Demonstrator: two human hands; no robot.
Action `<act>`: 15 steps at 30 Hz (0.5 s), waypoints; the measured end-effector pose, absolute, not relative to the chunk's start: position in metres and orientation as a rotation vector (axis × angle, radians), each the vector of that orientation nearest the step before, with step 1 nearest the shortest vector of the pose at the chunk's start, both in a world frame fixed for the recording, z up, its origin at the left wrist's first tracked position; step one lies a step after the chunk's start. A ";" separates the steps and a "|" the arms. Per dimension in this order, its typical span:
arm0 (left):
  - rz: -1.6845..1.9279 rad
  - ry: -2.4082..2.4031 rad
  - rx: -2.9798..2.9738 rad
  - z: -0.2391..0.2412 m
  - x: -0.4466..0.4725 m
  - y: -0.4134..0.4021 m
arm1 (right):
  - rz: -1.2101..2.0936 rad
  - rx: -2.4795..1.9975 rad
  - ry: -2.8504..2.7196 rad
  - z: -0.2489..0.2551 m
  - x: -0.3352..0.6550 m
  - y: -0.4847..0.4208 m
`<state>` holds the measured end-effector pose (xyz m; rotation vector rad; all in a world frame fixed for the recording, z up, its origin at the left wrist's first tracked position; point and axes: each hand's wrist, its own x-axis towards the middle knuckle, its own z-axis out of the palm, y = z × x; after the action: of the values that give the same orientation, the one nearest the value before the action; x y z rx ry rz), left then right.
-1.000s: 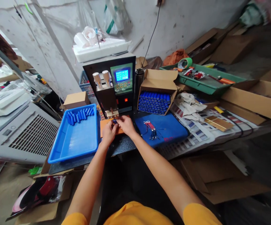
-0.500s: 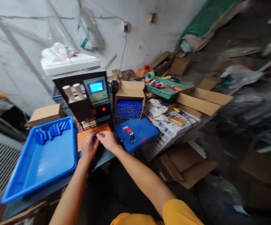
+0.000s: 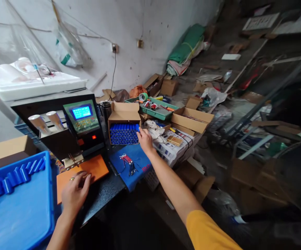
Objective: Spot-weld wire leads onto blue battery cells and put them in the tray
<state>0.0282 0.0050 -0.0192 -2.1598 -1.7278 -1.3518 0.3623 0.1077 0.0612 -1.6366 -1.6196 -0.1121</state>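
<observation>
My right hand (image 3: 144, 140) reaches to the right edge of an open cardboard box (image 3: 123, 113) packed with several blue battery cells (image 3: 123, 134); its fingertips touch the cells, and whether it grips one I cannot tell. My left hand (image 3: 75, 192) rests with curled fingers on an orange pad (image 3: 97, 167) below the welding head of a black spot welder (image 3: 69, 123) with a lit blue screen. What the left fingers hold, if anything, is hidden. A blue tray (image 3: 23, 205) at left holds a row of blue cells (image 3: 10, 177).
A blue mat (image 3: 137, 161) with a bundle of red wires (image 3: 128, 163) lies between my hands. Behind stand a green tool tray (image 3: 158, 109), open cardboard boxes (image 3: 192, 119), a rag and colour cards. White foam sits on the welder. Cardboard and clutter cover the floor at right.
The view swung right. My right hand left the orange pad and reached over to the box of blue cells. My left hand stayed at the pad.
</observation>
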 end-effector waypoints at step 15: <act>-1.356 -1.719 -2.216 -0.019 0.027 0.003 | -0.185 -2.096 -1.782 0.085 0.363 0.136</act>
<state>0.0272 0.0032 -0.0188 -2.2159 -1.7190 -1.3559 0.3628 0.1359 0.0847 -2.0956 -1.7818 -0.1845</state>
